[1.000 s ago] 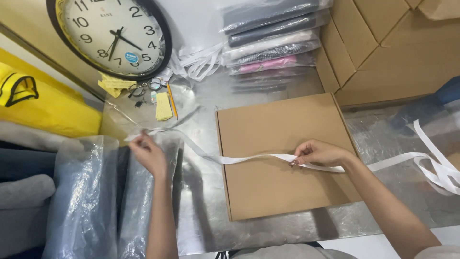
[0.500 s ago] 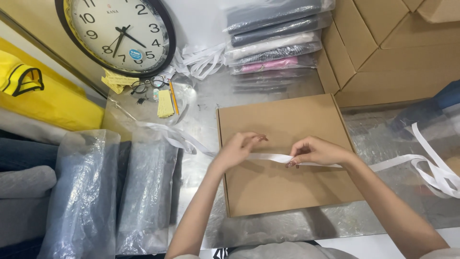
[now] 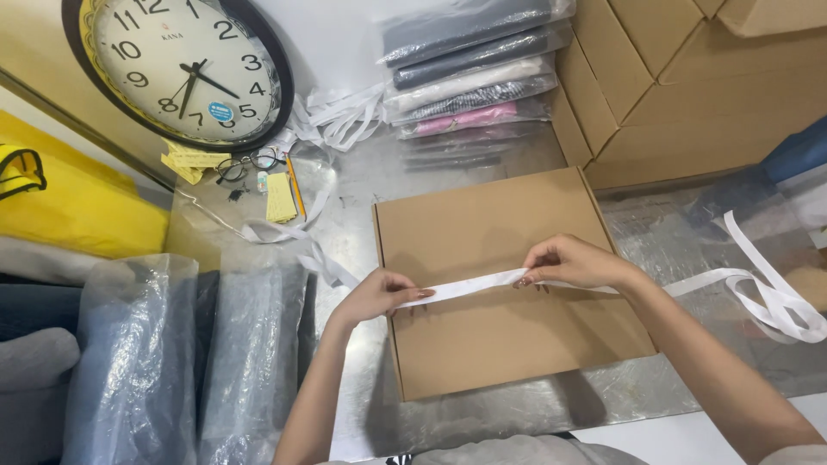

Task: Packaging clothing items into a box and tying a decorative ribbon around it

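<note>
Shiny metal tabletop fills my view, with clutter along its far edge. Going from the left, I see yellow fabric and grey folded cloth beside clear plastic bags standing at the near left. Farther back, a round wall clock leans against the wall, with a pair of glasses, a pencil and yellow paper slips just in front of it.

My left hand comes up from the near edge, forearm angled toward the far right, and sits at the left edge of the flat brown cardboard box. Its thumb and fingers are pressed together, pinching the white ribbon. The ribbon runs taut across the middle of the box lid, from this hand to the other, touching the cardboard.

My right hand reaches in from the near right, forearm long and slanted, wrist over the box's right side. Its fingertips are bunched, pinching the same ribbon and pressing it down onto the lid. Beyond that hand the ribbon trails off the box and loops loosely on the table at the far right.

Behind the box, a stack of bagged folded clothes lies beside more cardboard cartons.
</note>
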